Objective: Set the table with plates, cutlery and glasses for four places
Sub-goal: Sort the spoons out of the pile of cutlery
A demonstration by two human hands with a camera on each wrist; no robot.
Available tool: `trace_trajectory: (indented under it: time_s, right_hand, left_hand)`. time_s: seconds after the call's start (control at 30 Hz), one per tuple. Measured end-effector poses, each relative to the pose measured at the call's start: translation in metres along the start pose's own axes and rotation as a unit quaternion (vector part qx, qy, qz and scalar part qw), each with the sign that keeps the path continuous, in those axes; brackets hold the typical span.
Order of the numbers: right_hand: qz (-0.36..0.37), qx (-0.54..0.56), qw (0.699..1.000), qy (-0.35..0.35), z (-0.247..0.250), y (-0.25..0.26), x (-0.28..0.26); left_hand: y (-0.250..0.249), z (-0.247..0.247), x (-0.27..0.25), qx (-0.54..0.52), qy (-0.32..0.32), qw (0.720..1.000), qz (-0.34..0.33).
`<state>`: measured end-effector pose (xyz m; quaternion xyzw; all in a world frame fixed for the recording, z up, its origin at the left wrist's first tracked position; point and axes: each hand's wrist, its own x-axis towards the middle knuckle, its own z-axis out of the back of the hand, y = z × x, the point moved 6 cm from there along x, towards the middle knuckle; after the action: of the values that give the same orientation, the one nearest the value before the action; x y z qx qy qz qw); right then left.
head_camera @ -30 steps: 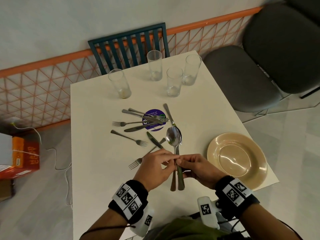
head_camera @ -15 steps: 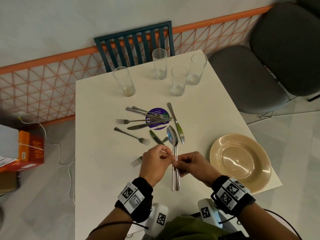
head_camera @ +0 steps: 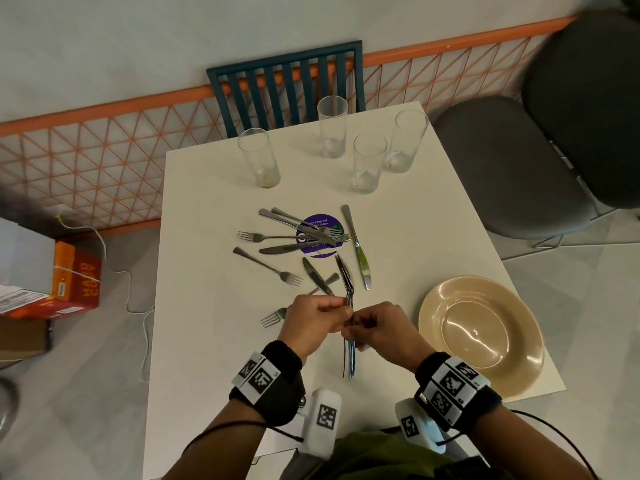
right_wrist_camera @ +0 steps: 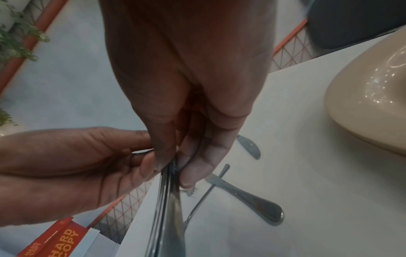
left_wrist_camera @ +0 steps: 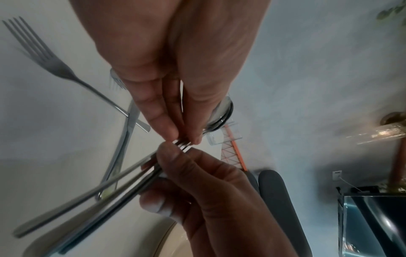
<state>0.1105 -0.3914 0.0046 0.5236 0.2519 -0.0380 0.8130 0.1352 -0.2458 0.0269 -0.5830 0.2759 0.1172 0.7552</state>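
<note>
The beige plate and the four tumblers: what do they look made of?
Plate: probably glazed ceramic, possibly melamine; opaque beige with glossy highlights. Tumblers: clear glass by the look, maybe hard plastic; the table shows through them.

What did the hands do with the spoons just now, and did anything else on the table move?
The spoons were turned from bowls-up onto their edge, so now they look thin from above. Both the left hand and the right hand kept pinching them together above the table; nothing was let go. The loose cutlery, the four glasses and the beige plate stayed put.
</note>
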Motion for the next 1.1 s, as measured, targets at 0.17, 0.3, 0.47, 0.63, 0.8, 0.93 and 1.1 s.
trace_trajectory:
  time_s: [0.17,0.3,0.47,0.63,0.8,0.93,1.1]
  right_hand:
    - [0.011,-0.009,0.999,0.034,0.005,-0.006,-0.001]
    - [-0.005,0.073,0.993,0.092,-0.002,-0.01,0.002]
    - [-0.047,0.128,0.974,0.18,-0.025,-0.01,0.008]
    - [-0.079,-0.011,0.962,0.262,-0.06,-0.023,0.015]
    - [-0.069,-0.075,0.957,0.273,-0.072,-0.031,0.019]
    - [-0.085,-0.092,0.956,0.267,-0.074,-0.044,0.023]
    - [-0.105,-0.092,0.96,0.242,-0.07,-0.059,0.024]
  left_hand:
    - [0.0,-0.01,-0.001,0.01,0.023,1.0,0.002]
    - [0.006,-0.009,-0.003,0.019,-0.015,1.0,0.004]
    - [0.019,0.004,-0.013,0.035,-0.083,0.996,0.011]
    - [0.05,0.042,-0.029,0.089,-0.175,0.98,0.042]
    - [0.092,0.101,-0.06,0.226,-0.239,0.935,0.133]
    - [0.14,0.151,-0.084,0.278,-0.265,0.894,0.231]
    - [0.178,0.201,-0.097,0.305,-0.3,0.86,0.279]
